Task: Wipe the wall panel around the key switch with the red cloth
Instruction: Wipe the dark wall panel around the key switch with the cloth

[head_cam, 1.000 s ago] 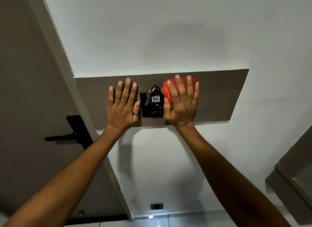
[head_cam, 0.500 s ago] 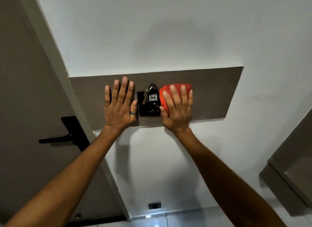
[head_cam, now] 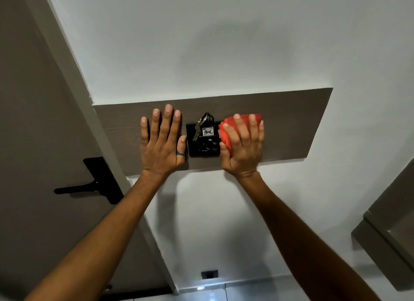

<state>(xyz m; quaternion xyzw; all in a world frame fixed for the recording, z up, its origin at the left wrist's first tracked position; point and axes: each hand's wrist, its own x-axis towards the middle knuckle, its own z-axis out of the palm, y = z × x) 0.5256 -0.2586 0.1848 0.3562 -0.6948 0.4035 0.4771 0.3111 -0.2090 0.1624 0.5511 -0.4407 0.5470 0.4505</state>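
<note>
So compared with a second back our right hand (head_cam: pixel 243 143) has slid the red cloth (head_cam: pixel 244 119) leftward along the wall panel (head_cam: pixel 291 125), from a bit clear of the key switch (head_cam: pixel 202 141) to where the cloth's left edge is touching the black plate's right side; the left hand (head_cam: pixel 162 141) hasn't really budged, it's flat on the panel just left of the switch, fingers spread and grasping nothing, a ring (head_cam: pixel 180 153) on the thumb; the right hand is pressed flat over the folded cloth, fingers splayed on top, pinning it to the wood rather than clenching it; we'd say we're mid-wipe on the right-hand side of the switch, with the strips above and below the plate and the whole left part probably still to do; next move looks like steering the cloth up and over the top of the plate, which means light pressure and staying off the dangling keys (head_cam: pixel 197 130) and the tag (head_cam: pixel 207 131) marked 406, since snagging the ring could yank them out; the left hand itself is sitting right where the cloth needs to go, so it'll have to lift off; also around: a black door handle (head_cam: pixel 89 186) on the door to the left, a small wall socket (head_cam: pixel 209 274) down low, and a grey cabinet edge (head_cam: pixel 380 244) at the right, all well apart from the work.
</note>
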